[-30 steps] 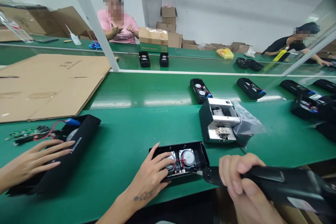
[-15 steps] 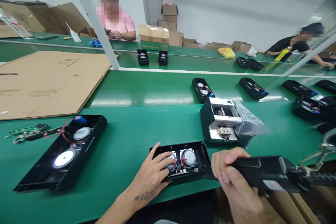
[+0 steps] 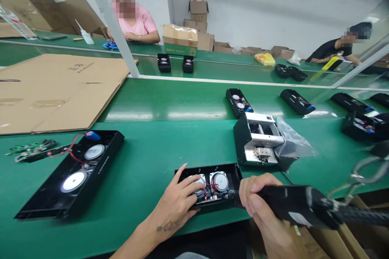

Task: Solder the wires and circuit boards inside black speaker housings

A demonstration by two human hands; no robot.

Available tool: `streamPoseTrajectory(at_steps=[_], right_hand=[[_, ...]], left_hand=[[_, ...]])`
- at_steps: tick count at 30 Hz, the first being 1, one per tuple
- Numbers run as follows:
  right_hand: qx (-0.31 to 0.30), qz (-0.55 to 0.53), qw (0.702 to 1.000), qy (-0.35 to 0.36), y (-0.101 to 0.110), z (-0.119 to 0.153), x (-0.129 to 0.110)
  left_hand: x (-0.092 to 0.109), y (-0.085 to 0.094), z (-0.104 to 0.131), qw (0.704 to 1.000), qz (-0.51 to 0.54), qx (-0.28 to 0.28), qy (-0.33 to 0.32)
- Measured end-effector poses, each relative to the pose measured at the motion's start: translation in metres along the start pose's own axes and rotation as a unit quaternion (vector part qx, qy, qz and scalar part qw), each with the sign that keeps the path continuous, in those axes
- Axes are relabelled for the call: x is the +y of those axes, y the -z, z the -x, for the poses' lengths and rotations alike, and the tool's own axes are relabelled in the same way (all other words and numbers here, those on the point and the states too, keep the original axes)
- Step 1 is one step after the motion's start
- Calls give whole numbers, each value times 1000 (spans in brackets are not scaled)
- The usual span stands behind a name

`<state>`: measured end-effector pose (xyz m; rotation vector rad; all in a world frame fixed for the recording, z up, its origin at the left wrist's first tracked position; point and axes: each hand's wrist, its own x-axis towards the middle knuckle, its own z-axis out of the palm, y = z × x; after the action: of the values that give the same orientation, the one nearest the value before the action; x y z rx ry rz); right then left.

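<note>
A black speaker case (image 3: 233, 172) lies open-side up in front of me, with two round silver speakers and red wires inside. My left hand (image 3: 175, 201) grips its left part, fingertips over the left speaker (image 3: 199, 186) and thumb at the near wall. In my right hand (image 3: 263, 200) is a black electric screwdriver (image 3: 288, 204), held almost level and pointing left. Its tip reaches the near right corner of the case; the bit itself I cannot make out. A second speaker case (image 3: 101, 174) lies tilted to the left, wired to green circuit boards (image 3: 38, 149).
Behind the case stands a black and silver machine (image 3: 258, 141) with a plastic bag (image 3: 293, 139). Flat cardboard (image 3: 60, 89) covers the left. More cases (image 3: 238, 103) sit on the green line beyond. Two people work across it. A metal hook (image 3: 361, 172) and cord trail from the screwdriver.
The screwdriver's rear end has swung down a little, and my right hand has shifted slightly left. My left hand and the case stay nearly in place.
</note>
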<state>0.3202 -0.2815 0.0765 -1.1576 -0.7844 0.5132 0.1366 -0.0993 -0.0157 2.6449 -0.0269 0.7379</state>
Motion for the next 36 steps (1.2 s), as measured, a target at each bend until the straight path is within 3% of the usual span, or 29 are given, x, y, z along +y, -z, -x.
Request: streamPoseTrajectory(at_steps=[7,11,13,16,17,18,21,25,27,32,36], right_hand=[[30,-73,996,50,11,-4,-26],[103,-47,987,110,20,-28,-50],[191,-30,960,204,27,-51,-60],[311,-1,875,371,43,-95,-63],[333,15,856,394,48,-108,-60],[352,38,850,391,54,-119,-57],[326,92,896,287,66,-128,-52],[306,64,903,293,79,-91,-60],[291,68,921,249,88,-69,-59],[267,132,953,55,108,-42,-11],[248,106,962,39,104,-44,19]], left_hand=[[0,-1,3,1000,-11,2,3],[0,-2,0,1000,-14,19,-5],[-1,-3,-1,999,-20,34,-16],[-4,-7,-1,998,-28,54,-30],[-5,-8,0,997,-31,58,-33],[-6,-9,0,997,-35,60,-36],[-9,-12,2,996,-52,62,-46],[-12,-14,4,995,-59,59,-53],[-13,-15,5,995,-60,65,-55],[-11,-13,3,995,-52,60,-52],[-9,-10,0,996,-35,70,-49]])
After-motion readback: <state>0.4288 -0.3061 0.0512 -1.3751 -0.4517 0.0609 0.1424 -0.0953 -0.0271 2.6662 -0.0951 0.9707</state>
